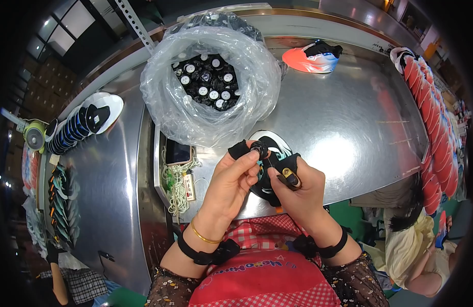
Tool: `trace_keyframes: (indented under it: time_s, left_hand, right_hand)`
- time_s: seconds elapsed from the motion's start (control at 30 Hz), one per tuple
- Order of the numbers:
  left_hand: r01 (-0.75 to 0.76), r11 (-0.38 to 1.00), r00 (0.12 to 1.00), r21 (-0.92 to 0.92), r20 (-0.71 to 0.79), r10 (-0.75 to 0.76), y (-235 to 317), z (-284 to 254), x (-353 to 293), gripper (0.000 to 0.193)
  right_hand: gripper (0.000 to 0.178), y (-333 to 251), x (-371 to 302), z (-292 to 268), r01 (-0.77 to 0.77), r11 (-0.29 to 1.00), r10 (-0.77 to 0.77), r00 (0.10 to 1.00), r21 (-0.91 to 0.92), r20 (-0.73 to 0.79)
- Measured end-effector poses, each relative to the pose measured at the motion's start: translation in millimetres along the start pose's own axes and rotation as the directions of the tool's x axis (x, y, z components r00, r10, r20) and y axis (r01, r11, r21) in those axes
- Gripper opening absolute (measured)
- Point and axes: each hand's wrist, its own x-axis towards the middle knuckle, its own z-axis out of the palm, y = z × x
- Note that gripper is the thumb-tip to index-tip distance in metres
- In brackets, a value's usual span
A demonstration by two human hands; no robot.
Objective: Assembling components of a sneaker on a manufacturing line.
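Note:
My left hand is closed, with thumb and fingers pinching a small round black piece. Black bands cover some of the fingertips on both hands. Closed around a black handheld tool with a brass-coloured ring is my right hand; the tool's working end is hidden. A thin line seems to run between the hands. Beneath them, at the near edge of the metal table, lies a black, white and teal shoe upper, partly covered by my fingers.
A clear plastic bag of black pieces with white discs stands beyond my left hand. Left of it, an open drawer holds pale cords and a phone-like object. An orange-blue shoe upper lies far right; stacked red uppers line the right edge.

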Motion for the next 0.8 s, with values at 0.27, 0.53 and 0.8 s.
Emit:
trace_keyframes:
  time_s: [0.27, 0.53, 0.8]
  left_hand:
    - [0.048, 0.989, 0.997, 0.14, 0.049, -0.055, -0.7, -1.2, 3.9, 0.023]
    - [-0.078, 0.865, 0.974, 0.496, 0.221, -0.039, 0.7, -7.1, 1.8, 0.046]
    - [-0.593, -0.103, 0.653, 0.799, 0.551, 0.52, -23.4, -4.5, -1.9, 0.058]
  right_hand:
    - [0.013, -3.9, 2.6, 0.7, -0.157, 0.979, 0.16, 0.987, 0.132, -0.006]
    - [0.022, 8.7, -9.2, -8.5, -0.335, 0.942, 0.332, 0.94, 0.023, 0.082]
    - [0.009, 26.9, -3.2, -4.2, 0.016, 1.0, -0.017, 1.0, -0.015, -0.013]
